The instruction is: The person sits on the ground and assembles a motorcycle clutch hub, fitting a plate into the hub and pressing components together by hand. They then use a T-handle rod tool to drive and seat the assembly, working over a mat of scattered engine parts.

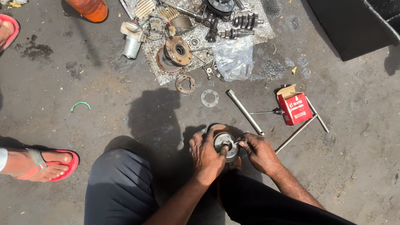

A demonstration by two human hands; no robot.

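Crouching on the concrete floor (104, 104), the person is gripping a round metal clutch assembly (225, 141) between the knees, the left hand (206, 156) closed around its left rim. The right hand (258, 152) is pinching a small tool against the hub, fingers together. A steel tube (245, 112) is lying just beyond, with a red carton (296, 109) well to its right and a clear plastic bag (234, 58) farther off among gears.

- Left hand (206, 155): fingers curled, palm down, forearm angled in from below.
- Right hand (259, 151): fingers pinched together, pointing left, close beside the left.
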